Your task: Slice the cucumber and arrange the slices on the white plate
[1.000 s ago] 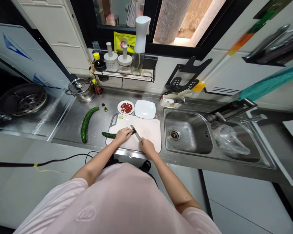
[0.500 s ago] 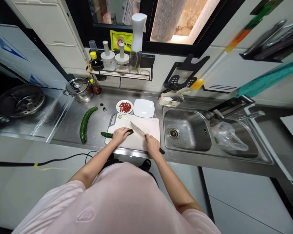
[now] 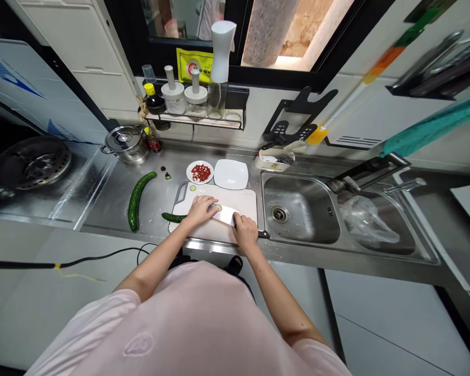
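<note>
On a white cutting board [image 3: 243,201], the left hand [image 3: 199,210] presses down on a cucumber [image 3: 173,217]. The right hand [image 3: 246,233] grips a knife [image 3: 227,214], its blade lying flat on the board beside a cucumber slice [image 3: 218,208].
</note>
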Demonstrator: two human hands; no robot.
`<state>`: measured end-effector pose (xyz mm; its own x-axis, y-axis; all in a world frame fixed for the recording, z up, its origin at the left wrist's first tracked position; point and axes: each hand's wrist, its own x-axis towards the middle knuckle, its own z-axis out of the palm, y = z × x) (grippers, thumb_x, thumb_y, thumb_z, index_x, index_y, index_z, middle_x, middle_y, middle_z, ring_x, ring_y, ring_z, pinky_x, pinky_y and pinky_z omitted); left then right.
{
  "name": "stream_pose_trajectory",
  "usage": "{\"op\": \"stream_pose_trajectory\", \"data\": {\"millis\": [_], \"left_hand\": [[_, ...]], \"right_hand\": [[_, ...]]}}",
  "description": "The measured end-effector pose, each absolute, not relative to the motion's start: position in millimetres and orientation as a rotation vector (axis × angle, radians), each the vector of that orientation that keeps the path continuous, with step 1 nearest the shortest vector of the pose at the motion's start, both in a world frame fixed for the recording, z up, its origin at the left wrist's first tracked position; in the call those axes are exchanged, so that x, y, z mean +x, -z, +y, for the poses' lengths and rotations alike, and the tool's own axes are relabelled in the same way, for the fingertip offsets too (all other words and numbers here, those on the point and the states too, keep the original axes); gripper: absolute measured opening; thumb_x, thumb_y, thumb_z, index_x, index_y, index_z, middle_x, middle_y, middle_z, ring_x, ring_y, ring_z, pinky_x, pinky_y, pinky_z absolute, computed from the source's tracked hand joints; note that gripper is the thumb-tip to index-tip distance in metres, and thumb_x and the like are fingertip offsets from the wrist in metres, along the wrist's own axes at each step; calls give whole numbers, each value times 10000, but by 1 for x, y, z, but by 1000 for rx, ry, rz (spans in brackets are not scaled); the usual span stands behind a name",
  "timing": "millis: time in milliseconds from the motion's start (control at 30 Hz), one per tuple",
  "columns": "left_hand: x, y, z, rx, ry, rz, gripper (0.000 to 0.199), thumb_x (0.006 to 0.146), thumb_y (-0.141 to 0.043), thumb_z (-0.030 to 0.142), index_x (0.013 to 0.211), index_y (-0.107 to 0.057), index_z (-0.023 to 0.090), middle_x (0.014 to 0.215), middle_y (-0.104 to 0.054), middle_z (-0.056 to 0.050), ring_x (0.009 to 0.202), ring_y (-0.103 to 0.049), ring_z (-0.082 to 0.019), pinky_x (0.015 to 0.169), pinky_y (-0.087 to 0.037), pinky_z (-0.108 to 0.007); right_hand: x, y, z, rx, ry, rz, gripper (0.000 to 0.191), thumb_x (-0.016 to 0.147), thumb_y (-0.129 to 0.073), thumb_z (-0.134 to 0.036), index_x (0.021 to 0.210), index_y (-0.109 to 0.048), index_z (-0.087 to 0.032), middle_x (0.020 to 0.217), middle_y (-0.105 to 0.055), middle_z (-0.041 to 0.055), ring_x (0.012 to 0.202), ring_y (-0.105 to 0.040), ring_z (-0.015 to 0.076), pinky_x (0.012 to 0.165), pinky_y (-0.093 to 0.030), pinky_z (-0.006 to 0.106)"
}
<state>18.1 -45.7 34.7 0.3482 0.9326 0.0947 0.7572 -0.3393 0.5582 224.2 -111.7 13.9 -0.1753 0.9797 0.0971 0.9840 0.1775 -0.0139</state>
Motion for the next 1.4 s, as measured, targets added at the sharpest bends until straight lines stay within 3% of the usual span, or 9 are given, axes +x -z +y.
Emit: {"op": "stream_pose_trajectory", "data": {"millis": [200, 367, 533, 767, 900, 1100, 1400], "left_hand": [[29, -40, -40, 2193, -501, 1347, 222, 829, -557, 325, 999, -682, 254, 1110, -632, -37, 1080, -529, -201, 1010, -324, -374], [23, -29, -30, 1963, -699, 1537, 174, 818, -563, 318, 879, -687, 211, 932, -668, -39, 929, -580, -174, 855, -422, -287], [-7, 2, -11, 1510, -724, 1860, 250, 772, -612, 410, 863, -679, 187, 786, -675, -31, 732, -600, -155, 678, -431, -247], [-32, 24, 17, 1393, -630, 2081, 251, 760, -618, 404, 864, -693, 188, 829, -691, -40, 763, -605, -170, 709, -418, -260], [-31, 29, 29, 1469, -545, 2116, 186, 777, -593, 296, 900, -686, 193, 843, -694, -44, 778, -597, -165, 744, -415, -263], [-31, 29, 37, 1601, -491, 2150, 255, 784, -538, 189, 1021, -629, 205, 824, -674, -42, 798, -589, -170, 766, -407, -264], [-31, 27, 37, 1676, -510, 2117, 221, 796, -510, 177, 974, -640, 193, 826, -672, -61, 791, -592, -182, 757, -401, -270]], "right_hand": [[231, -11, -112, -1932, 74, -2364, 329, 861, -528, -300, 1161, -562, -170, 841, -582, 67, 778, -458, 188, 705, -257, 295], [244, -7, -112, -2017, 15, -2306, 349, 835, -556, -271, 1171, -554, -176, 876, -599, 63, 792, -478, 181, 717, -266, 283], [256, -5, -113, -2119, -63, -2224, 335, 828, -551, -250, 1157, -562, -191, 885, -614, 54, 799, -501, 174, 716, -275, 273], [260, 4, -116, -2199, -169, -2153, 349, 819, -550, -235, 1166, -548, -202, 932, -630, 52, 830, -530, 174, 719, -289, 264], [259, 5, -115, -2200, -203, -2124, 344, 821, -548, -239, 1164, -548, -207, 940, -636, 53, 837, -537, 178, 718, -297, 265], [259, 3, -115, -2208, -236, -2102, 311, 821, -542, -223, 1130, -568, -208, 920, -643, 47, 824, -543, 175, 714, -296, 261], [258, -3, -114, -2221, -268, -2099, 309, 814, -559, -229, 1121, -576, -210, 931, -648, 48, 831, -552, 173, 718, -307, 261]]}}
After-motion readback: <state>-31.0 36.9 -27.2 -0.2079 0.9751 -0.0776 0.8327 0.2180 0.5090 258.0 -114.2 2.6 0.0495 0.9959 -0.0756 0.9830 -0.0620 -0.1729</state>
